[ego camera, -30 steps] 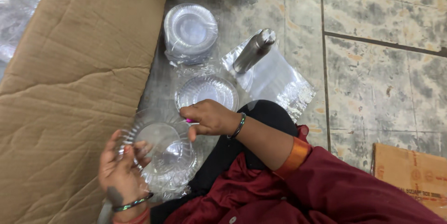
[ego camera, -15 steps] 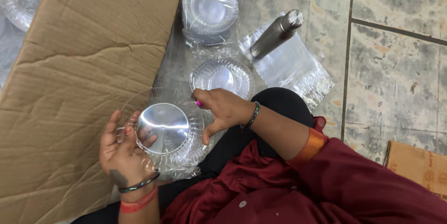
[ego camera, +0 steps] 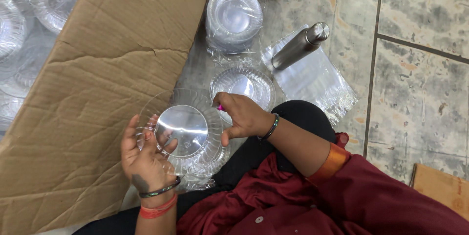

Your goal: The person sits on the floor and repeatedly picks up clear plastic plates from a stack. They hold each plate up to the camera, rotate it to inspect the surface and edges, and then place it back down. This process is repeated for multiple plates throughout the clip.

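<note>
Your left hand (ego camera: 146, 159) held a clear plate (ego camera: 181, 130) from below, fingers spread under its rim. Your right hand (ego camera: 243, 116) pinched the plate's right edge, fingers curled around a small pink item (ego camera: 220, 108); what it was could not be told. More clear plates (ego camera: 243, 86) lay just beyond on the floor (ego camera: 415, 98). A wrapped round stack (ego camera: 233, 17) sat farther off, beside a steel bottle (ego camera: 300, 45) lying on flat clear bags (ego camera: 317, 81). A brown carton flap (ego camera: 97, 83) covered the left side.
</note>
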`<state>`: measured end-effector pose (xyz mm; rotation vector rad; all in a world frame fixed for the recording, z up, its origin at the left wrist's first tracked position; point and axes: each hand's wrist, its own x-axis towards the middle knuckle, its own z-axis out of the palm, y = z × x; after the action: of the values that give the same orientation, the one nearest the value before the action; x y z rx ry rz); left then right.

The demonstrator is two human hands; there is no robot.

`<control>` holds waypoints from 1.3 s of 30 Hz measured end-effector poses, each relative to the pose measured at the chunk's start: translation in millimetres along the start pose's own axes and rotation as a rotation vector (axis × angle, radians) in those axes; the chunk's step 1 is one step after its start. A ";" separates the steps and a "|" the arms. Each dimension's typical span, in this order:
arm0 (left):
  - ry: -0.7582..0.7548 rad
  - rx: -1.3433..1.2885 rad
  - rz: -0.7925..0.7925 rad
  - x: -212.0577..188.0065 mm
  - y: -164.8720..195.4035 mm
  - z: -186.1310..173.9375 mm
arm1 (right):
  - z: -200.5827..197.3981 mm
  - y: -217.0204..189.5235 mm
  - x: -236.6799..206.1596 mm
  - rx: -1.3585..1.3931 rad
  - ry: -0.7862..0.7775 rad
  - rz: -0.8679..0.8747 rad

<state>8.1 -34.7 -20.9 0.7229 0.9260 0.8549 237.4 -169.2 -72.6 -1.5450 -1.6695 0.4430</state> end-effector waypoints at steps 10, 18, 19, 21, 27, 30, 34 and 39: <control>0.041 -0.090 0.034 0.0 -13.6 -8.0 | 10.9 8.2 -6.8 -0.109 -0.014 0.098; 0.001 -0.137 0.174 0.9 -12.4 -12.5 | 21.9 2.2 -4.8 -0.142 -0.054 0.143; 0.007 -0.130 0.194 0.8 -12.3 -12.6 | 24.7 -1.7 -4.0 -0.165 -0.059 0.165; 0.055 -0.162 0.193 0.4 -14.5 -13.2 | 31.1 -9.3 -2.7 -0.184 -0.073 0.173; 0.014 -0.087 0.324 15.4 -49.1 -23.2 | 58.2 -10.9 1.6 0.262 -0.101 0.443; -0.156 -0.013 0.429 36.3 -77.6 -26.9 | 52.4 5.2 10.7 0.616 0.163 0.635; -0.199 0.934 0.422 54.6 -99.9 -34.1 | -3.3 27.6 14.6 0.454 0.471 0.545; -0.407 1.879 0.124 42.1 -113.8 -27.5 | -47.2 22.9 -25.2 -0.231 0.438 0.864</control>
<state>32.4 -48.0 -142.2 2.4336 1.1302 -0.3707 285.9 -200.9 -67.9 -2.3086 -0.6788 0.3071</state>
